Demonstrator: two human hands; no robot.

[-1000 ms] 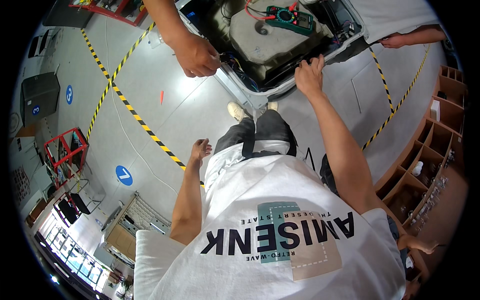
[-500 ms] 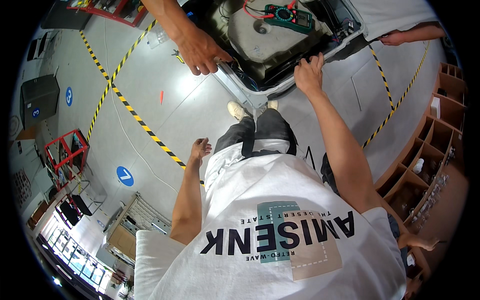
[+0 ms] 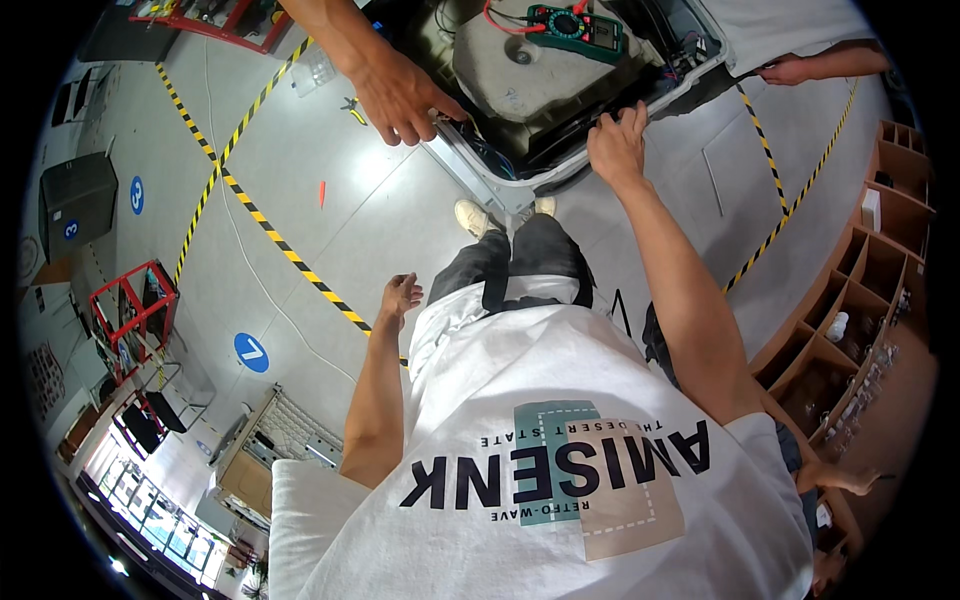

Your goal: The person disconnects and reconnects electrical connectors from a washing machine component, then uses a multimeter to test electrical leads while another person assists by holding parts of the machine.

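My right hand (image 3: 618, 148) rests on the near rim of a car trunk compartment (image 3: 690, 93), its fingers apart and bent over the edge. It holds no tool. Beside my left hip hangs my left hand (image 3: 402, 294), fingers loosely bent and slightly apart, with nothing in it. Inside the compartment sits a large grey rounded cover (image 3: 525, 75). On it lies a green multimeter (image 3: 575, 34) with red and black leads. Another person's hand (image 3: 395, 98) reaches in from the far left, its index finger extended toward dark wiring (image 3: 490, 155) at the compartment's near left corner.
A second person's hand (image 3: 785, 70) shows at the far right. On the floor lie pliers (image 3: 354, 110), a red pen-like object (image 3: 322, 194) and a white cable (image 3: 255, 270). Black-yellow tape (image 3: 270, 228) marks the floor. Wooden compartment shelves (image 3: 850, 300) stand on the right.
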